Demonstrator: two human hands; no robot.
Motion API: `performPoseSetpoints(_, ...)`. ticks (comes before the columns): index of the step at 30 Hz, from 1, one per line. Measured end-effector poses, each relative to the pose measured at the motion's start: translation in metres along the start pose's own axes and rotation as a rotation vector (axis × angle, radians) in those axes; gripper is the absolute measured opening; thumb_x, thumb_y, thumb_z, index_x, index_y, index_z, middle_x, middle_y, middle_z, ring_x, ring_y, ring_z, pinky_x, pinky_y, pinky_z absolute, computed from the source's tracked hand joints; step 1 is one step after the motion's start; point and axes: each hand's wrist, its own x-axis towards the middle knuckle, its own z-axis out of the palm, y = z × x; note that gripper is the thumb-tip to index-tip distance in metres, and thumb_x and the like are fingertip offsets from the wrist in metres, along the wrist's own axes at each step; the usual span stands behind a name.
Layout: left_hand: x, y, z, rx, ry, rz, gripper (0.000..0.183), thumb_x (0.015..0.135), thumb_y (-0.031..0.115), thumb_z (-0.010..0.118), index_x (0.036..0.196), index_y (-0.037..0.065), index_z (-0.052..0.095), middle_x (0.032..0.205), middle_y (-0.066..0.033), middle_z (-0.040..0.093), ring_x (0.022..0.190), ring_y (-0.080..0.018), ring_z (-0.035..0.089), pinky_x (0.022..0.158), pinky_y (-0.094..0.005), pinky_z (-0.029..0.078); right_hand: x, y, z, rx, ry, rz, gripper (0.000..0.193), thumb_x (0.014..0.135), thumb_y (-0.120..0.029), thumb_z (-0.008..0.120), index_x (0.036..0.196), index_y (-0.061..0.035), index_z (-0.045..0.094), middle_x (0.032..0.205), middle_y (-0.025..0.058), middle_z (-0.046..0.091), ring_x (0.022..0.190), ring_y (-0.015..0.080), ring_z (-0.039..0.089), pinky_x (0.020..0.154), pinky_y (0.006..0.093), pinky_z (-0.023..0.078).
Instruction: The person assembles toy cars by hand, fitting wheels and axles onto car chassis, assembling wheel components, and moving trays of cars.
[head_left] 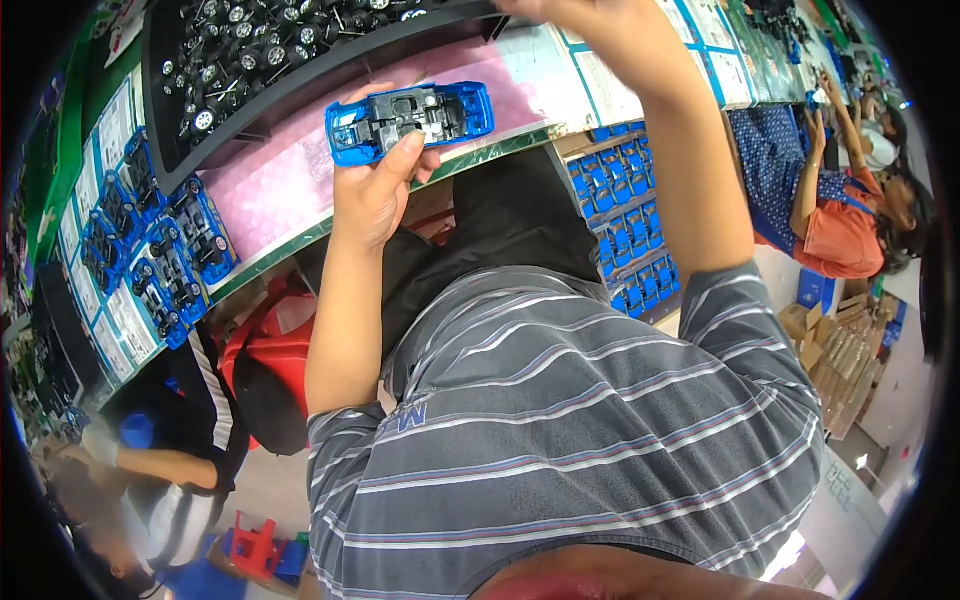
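Note:
My left hand grips a blue toy car body above the table's near edge. The car's underside faces up, with a grey and black inner part set in it. My thumb presses on that part while the other fingers go round beneath. My right hand is at the top edge of the view, by the right end of a black tray; its fingers are cut off or blurred there. Many small black wheels with silver hubs fill the tray.
Several blue toy cars with wheels lie on the table at the left. Stacked blue car bodies fill shelves below the table at the right. A person in an orange top works at the far right, another person sits lower left near a red stool.

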Motion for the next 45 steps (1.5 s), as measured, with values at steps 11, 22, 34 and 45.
performPoseSetpoints(11, 0.005, 0.0, 0.006, 0.02, -0.038, -0.034, 0.057, 0.094, 0.014, 0.067, 0.143, 0.008, 0.04, 0.122, -0.0115, 0.062, 0.098, -0.0212, 0.066, 0.074, -0.0313, 0.053, -0.053, 0.04, 0.064, -0.438, 0.03, -0.313, 0.066, 0.071, -0.024, 0.087, 0.127, -0.0013, 0.061, 0.113, 0.0183, 0.067, 0.105, 0.0375, 0.064, 0.09, 0.0409, 0.052)
performPoseSetpoints(22, 0.005, 0.003, 0.009, 0.021, -0.061, -0.021, 0.055, 0.091, 0.011, 0.07, 0.139, 0.008, 0.042, 0.107, -0.0089, 0.065, 0.074, -0.0159, 0.063, 0.062, -0.0264, 0.048, 0.074, 0.022, -0.008, -0.763, 0.036, -0.267, 0.027, 0.077, -0.009, 0.078, 0.103, -0.0016, 0.073, 0.09, 0.0177, 0.071, 0.084, 0.0323, 0.069, 0.077, 0.0373, 0.055)
performPoseSetpoints(34, 0.004, 0.002, 0.009, -0.039, -0.022, 0.005, 0.055, 0.09, 0.008, 0.074, 0.135, 0.006, 0.043, 0.097, -0.0076, 0.065, 0.073, -0.0149, 0.065, 0.056, -0.025, 0.049, 0.1, 0.032, -0.016, -0.717, -0.198, -0.174, 0.019, 0.088, -0.019, 0.074, 0.088, 0.0004, 0.07, 0.088, 0.0148, 0.07, 0.081, 0.0243, 0.069, 0.072, 0.0359, 0.053)
performPoseSetpoints(45, 0.004, -0.012, 0.0, 0.162, -0.104, 0.025, 0.035, 0.089, 0.006, 0.073, 0.119, 0.004, 0.055, 0.088, -0.0072, 0.067, 0.072, -0.0147, 0.064, 0.057, -0.0265, 0.047, -0.02, 0.004, 0.084, -0.503, -0.085, -0.459, 0.034, 0.075, -0.013, 0.083, 0.099, -0.0021, 0.061, 0.11, 0.0157, 0.067, 0.103, 0.0331, 0.065, 0.089, 0.0375, 0.052)
